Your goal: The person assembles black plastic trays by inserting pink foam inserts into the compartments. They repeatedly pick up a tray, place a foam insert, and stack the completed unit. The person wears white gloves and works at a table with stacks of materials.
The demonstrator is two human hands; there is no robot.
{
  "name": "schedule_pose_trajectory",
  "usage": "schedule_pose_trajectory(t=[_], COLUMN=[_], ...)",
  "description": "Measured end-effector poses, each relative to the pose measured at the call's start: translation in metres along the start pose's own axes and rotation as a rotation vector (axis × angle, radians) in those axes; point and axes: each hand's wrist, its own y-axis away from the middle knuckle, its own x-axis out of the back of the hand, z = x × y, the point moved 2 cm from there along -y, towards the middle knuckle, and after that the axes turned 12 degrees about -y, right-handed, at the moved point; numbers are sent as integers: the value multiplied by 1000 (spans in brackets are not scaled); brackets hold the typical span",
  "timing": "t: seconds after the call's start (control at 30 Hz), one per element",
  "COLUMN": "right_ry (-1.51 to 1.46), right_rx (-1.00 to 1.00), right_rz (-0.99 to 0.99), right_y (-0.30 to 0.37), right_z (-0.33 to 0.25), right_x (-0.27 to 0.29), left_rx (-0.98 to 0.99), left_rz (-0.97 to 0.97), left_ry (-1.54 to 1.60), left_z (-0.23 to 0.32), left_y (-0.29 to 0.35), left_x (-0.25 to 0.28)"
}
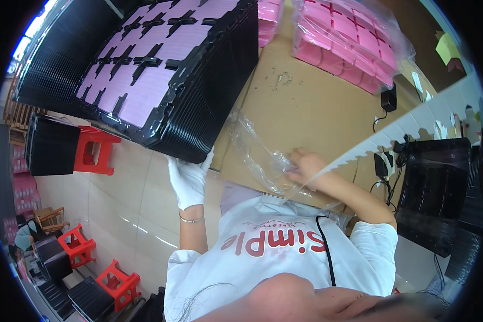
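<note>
Bright, even indoor light, window glare blowing out top left, soft sheen on the pale floor [139, 214], heavy fisheye bending, black vignette corners, nearest foreground blurred.

A flat brown cardboard sheet [306, 102] covers the work surface. On it, at the far edge, lies a clear plastic bag of stacked pink cards [349, 40], with a second stack of pink cards [268, 19] just beside it. A crumpled clear plastic film [257, 155] rests near the sheet's near edge. A small black plug adapter [389, 98] sits on the cardboard too, and what seems to be a white charger [382, 163] lies near it.
</note>
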Motion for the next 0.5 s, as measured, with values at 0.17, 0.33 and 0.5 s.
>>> schedule_pose_trajectory(t=[0.17,0.33,0.5], right_ry=[-67,-606,-676], right_rx=[-208,45,94], right_rz=[764,1463,1541], right_y=[35,95,143], right_z=[117,143,128], right_x=[71,147,167], left_rx=[-17,50,111], left_rz=[2,-21,51], left_ry=[-76,-213,-441], left_z=[-1,-17,-18], left_y=[1,-5,-13], left_x=[-2,6,22])
